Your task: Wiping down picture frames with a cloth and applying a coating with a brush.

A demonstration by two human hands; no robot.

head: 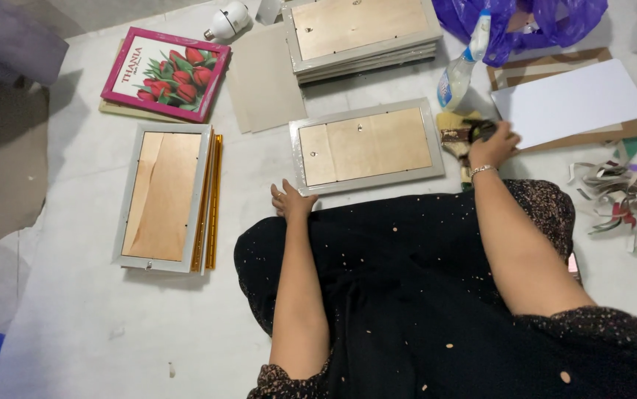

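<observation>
Face down on the white floor (pixel 96 325), a grey picture frame (pixel 366 145) lies just ahead of the person's lap, its brown backing up. Against its near left corner rests the left hand (pixel 290 199), fingers loosely spread, while the right hand (pixel 493 145) curls around a dark object on a yellow cloth (pixel 453 133) just right of the frame; what it grips I cannot tell. Nearby stand a spray bottle (pixel 462 65), a white sheet (pixel 570 101), more stacked frames (pixel 363 35) and a tulip picture (pixel 164 72).

A grey frame (pixel 366 146) with tan backing, a pink-bordered red tulip picture (pixel 164 72), a purple bag (pixel 518 18).
</observation>
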